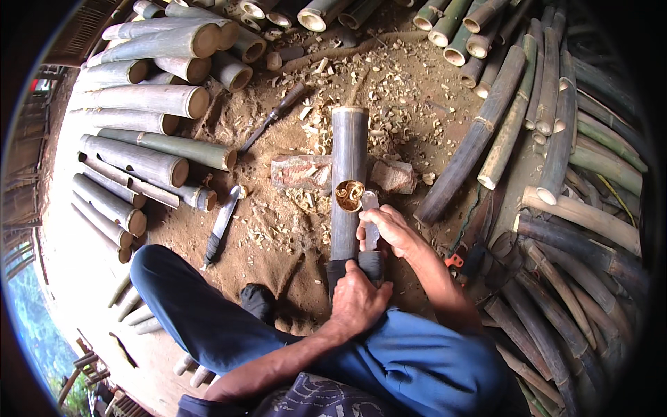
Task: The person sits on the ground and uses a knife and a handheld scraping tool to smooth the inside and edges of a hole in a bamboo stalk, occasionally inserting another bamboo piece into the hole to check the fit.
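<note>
A grey bamboo tube (349, 139) lies lengthwise in front of me, running from the far side toward my lap. A round hole in its upper side holds curled pale shavings (349, 194). Beside the hole, a short-bladed knife (372, 233) rests along the tube's right side. My right hand (394, 231) is closed on the blade, thumb and fingers pinching it. Lower down, my left hand (360, 300) is closed around what looks like the knife's black-wrapped handle (371, 265). Its fingers are partly hidden. Another dark wrapping touches the tube's near end; its kind is unclear.
Reddish bricks (302, 172) sit under the tube on both sides. Left, a knife with a black-wrapped handle (224, 226) lies on the shaving-strewn ground; a dark-handled tool (274, 115) lies farther off. Cut bamboo sections (153, 101) are stacked left, and long poles (479, 132) crowd the right.
</note>
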A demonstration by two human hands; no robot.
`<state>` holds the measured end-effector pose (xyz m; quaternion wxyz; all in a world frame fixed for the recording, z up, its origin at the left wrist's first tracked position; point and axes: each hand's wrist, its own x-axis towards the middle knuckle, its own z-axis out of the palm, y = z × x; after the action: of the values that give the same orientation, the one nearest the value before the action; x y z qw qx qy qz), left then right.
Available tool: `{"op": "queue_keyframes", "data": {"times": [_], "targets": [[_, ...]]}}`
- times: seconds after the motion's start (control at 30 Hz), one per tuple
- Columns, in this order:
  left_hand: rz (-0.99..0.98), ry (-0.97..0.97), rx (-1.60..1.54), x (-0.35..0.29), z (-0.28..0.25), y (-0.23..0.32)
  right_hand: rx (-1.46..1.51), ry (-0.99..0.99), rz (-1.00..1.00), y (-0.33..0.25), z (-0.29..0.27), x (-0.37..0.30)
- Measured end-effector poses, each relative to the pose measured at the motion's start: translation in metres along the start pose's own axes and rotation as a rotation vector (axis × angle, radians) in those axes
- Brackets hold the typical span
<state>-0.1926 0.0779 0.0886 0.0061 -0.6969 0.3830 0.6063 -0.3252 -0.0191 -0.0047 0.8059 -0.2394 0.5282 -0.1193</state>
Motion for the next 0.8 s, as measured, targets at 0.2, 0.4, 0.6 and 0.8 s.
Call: {"op": "queue_keyframes", "data": {"times": [0.2,0.4,0.6,0.8], "targets": [[0.141,-0.083,-0.111,-0.003,-0.031,-0.031,-0.312,0.357,-0.234,0.052,0.030,-0.014],[0.125,0.205,-0.126,-0.004,-0.071,-0.080,-0.127,0.234,-0.082,0.015,0.089,0.002],[0.304,0.393,0.389,0.012,-0.166,-0.012,0.387,0.204,-0.185,-0.012,0.107,0.016],[0.583,0.433,0.942,0.020,-0.170,0.064,0.902,-0.145,-0.411,-0.002,0.085,0.017]]}}
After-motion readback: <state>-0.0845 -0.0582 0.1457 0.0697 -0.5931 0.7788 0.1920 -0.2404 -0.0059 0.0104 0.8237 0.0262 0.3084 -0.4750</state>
